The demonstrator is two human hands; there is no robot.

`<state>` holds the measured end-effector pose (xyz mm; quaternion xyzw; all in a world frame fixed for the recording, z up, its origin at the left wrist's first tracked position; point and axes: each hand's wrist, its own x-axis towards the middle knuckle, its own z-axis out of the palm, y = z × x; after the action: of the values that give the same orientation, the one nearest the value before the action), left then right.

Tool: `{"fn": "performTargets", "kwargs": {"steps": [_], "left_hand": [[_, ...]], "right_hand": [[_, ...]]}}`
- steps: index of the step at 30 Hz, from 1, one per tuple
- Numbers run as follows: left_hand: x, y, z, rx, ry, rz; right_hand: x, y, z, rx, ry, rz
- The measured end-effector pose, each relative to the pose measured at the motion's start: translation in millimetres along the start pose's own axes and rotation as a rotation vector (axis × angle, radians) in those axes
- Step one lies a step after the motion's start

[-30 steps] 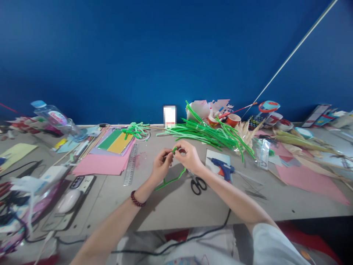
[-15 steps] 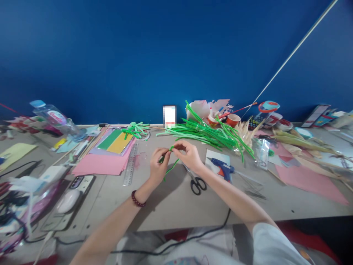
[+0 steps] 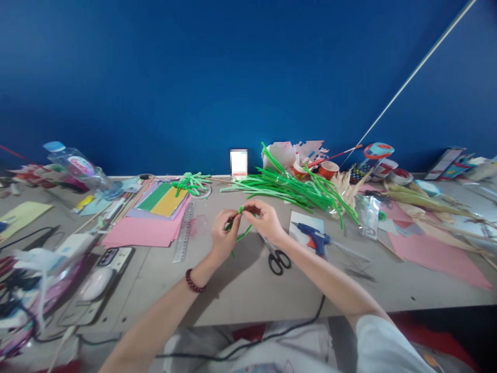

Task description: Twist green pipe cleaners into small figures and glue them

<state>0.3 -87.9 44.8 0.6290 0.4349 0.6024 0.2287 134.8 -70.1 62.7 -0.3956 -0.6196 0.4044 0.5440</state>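
Between my fingertips is a green pipe cleaner (image 3: 241, 209), bent at its top, with a loose length trailing below. My left hand (image 3: 225, 230) pinches it from the left, a beaded bracelet on the wrist. From the right, my right hand (image 3: 266, 220) closes thumb and finger on the same piece. Black-handled scissors (image 3: 279, 261) lie on the table just below my right hand, their blades partly covered by it. Behind the hands spreads a pile of green pipe cleaners (image 3: 287, 186). Bent light and dark green pipe cleaners (image 3: 192, 182) sit to the left of it.
A blue glue gun (image 3: 316, 237) rests on white paper right of the scissors. Left of my hands are a clear ruler (image 3: 184, 233), pink paper sheets (image 3: 143, 230) and a phone (image 3: 112, 259). A plastic bottle (image 3: 79, 165) leans at the back left. Paper cups (image 3: 328, 169) stand behind.
My hands stay nearly in place, fingers shifting slightly at the bent tip of the pipe cleaner. Its trailing length has moved a little. Everything on the table lies as before.
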Motion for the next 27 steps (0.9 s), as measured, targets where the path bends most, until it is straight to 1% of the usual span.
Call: {"fn": "performTargets", "kwargs": {"steps": [4, 7, 10, 14, 20, 23, 27], "left_hand": [[-1, -4, -0.3, 0.085, -0.046, 0.091], [-1, -8, -1.1, 0.118, -0.079, 0.130], [0, -12, -1.1, 0.135, -0.075, 0.143], [-1, -14, -0.2, 0.119, -0.051, 0.136], [-1, -6, -0.3, 0.042, -0.056, 0.114], [-1, -3, -0.4, -0.003, -0.077, 0.068], [-3, -2, -0.1, -0.043, -0.074, -0.021]], "right_hand": [[-3, -5, 2, -0.106, 0.028, -0.016], [-5, -12, 1, -0.239, 0.043, -0.076], [-7, -17, 2, -0.299, 0.063, -0.143], [-8, -17, 3, -0.280, 0.062, -0.153], [-7, -15, 2, -0.225, 0.065, -0.143], [-5, -14, 1, -0.189, 0.058, -0.102], [-2, -13, 0, -0.091, -0.014, -0.061]]}}
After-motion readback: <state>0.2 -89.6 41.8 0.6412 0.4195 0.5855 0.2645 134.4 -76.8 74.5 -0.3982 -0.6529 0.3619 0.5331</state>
